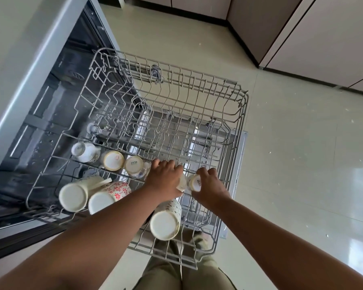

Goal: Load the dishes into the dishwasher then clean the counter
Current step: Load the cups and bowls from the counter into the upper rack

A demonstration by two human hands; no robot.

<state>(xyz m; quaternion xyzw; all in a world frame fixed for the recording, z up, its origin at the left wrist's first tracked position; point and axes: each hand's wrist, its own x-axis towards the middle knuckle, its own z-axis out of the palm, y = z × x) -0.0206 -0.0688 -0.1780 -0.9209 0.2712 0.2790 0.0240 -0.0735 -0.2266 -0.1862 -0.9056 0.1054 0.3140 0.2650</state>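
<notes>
The grey wire upper rack (228,88) of the dishwasher is pulled out below me. Cups stand upside down along its near side: three small white cups (112,160) in a row, two tall mugs (73,196) at the left, one with red flowers (111,195), and a patterned mug (166,221) near the front. My left hand (166,176) grips a small cup that is mostly hidden under it. My right hand (210,185) holds another small white cup (195,182), bottom up, right beside the first.
The dark dishwasher tub (57,97) opens at the left under a grey counter edge (29,65). The lower rack and open door (242,155) show beneath the upper rack. Pale tiled floor (291,164) lies to the right, with cabinets (323,38) at the back.
</notes>
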